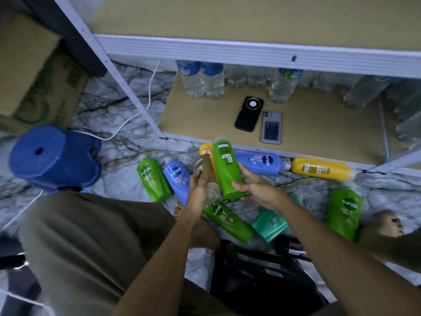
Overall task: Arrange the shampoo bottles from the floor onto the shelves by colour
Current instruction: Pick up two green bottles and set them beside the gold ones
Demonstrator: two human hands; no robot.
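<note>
Looks like we're in the pick-up part of the job. The right hand (pixel 255 190) is wrapped around a green bottle (pixel 227 169), held off the floor with its back label facing up. The left hand (pixel 199 190) grips a brown bottle (pixel 208 173) right beside it, and an orange bottle (pixel 206 151) pokes out behind the two; can't tell if it's also held or just lying there.

Plenty still left on the marble floor (pixel 118 169): a green one (pixel 153 179) and a blue one (pixel 177 179) to the left, another green bottle (pixel 227 221) under the hands, a teal one (pixel 270 224), a green one (pixel 345 213) far right, plus a blue bottle (pixel 262 163) and a yellow bottle (pixel 319 168) lying end to end against the shelf edge.

My guess for the next move: lift both up to a shelf and start separate colour groups, so the green needs a spot with room for four more.

As for what's on the shelves, the bottom shelf (pixel 205 117) has water bottles (pixel 200 80) along the back and two phones (pixel 249 114) in front. The upper shelf (pixel 227 17) shows bare board. No shampoo up there yet as far as I can see.
</note>
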